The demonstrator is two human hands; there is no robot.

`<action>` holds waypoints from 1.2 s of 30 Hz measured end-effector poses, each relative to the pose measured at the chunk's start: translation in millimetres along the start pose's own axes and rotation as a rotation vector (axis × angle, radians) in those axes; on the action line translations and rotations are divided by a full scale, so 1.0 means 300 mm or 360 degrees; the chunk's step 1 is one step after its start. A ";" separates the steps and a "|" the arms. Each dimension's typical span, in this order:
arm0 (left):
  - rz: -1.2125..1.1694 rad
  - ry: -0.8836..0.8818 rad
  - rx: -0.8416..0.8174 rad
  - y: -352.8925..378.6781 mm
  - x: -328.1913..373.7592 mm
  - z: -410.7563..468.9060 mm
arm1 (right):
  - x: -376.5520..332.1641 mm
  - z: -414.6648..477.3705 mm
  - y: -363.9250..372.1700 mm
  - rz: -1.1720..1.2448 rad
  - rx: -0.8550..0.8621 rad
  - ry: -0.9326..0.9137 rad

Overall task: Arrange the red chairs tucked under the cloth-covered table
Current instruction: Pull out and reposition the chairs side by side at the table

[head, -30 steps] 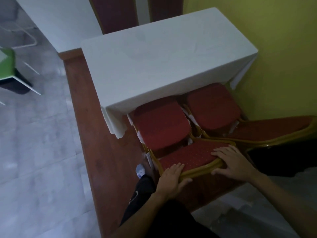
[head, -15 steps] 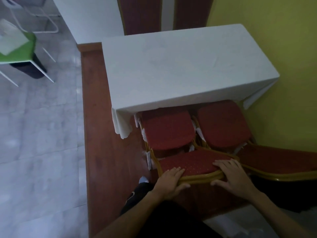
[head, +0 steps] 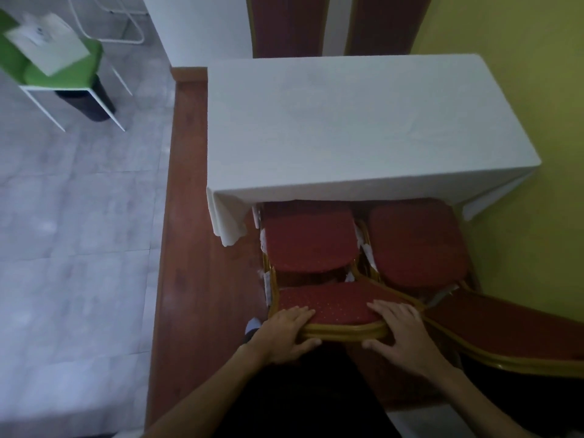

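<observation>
A table under a white cloth (head: 363, 128) stands against the yellow wall. Two red chairs with gold frames face it, their seats partly under its near edge: the left chair (head: 308, 238) and the right chair (head: 417, 245). My left hand (head: 286, 331) and my right hand (head: 399, 333) both grip the gold top rail of the left chair's red backrest (head: 335, 303), fingers over the padding, thumbs below. The right chair's backrest (head: 512, 330) angles away to the right.
The furniture stands on a raised brown wooden platform (head: 189, 248) whose edge drops to the grey tiled floor at left. A green chair (head: 60, 74) with papers stands far left. Two more red chair backs (head: 287, 23) rise beyond the table. My dark trouser leg fills the bottom.
The view has swung so that the table and chairs now sit squarely ahead and lower in frame. Both hands keep the same grip on the left chair's backrest.
</observation>
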State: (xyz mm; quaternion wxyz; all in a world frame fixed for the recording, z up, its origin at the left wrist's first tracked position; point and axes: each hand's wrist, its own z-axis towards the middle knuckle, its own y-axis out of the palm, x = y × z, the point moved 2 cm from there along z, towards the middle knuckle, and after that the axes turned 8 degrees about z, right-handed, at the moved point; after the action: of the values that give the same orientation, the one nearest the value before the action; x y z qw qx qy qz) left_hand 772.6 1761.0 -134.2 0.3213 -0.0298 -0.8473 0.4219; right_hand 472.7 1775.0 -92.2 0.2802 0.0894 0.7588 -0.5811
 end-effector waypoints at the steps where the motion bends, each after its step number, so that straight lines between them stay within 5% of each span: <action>1: -0.0003 -0.0053 0.0044 0.006 0.011 -0.008 | 0.021 -0.005 -0.008 0.0058 -0.0029 -0.0038; 12: -0.0037 -0.0498 0.0626 0.025 0.119 -0.014 | 0.193 0.037 0.018 0.0015 0.0003 -0.0439; 36: 0.0053 -0.0522 0.0763 0.036 0.165 0.009 | 0.198 0.115 -0.070 0.0181 -0.0324 -0.0346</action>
State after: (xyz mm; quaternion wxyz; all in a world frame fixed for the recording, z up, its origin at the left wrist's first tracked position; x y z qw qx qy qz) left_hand 729.5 1781.9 -117.7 0.1710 0.1017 -0.7634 0.6145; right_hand 425.0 1725.1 -112.0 0.4008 0.0399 0.7727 -0.4906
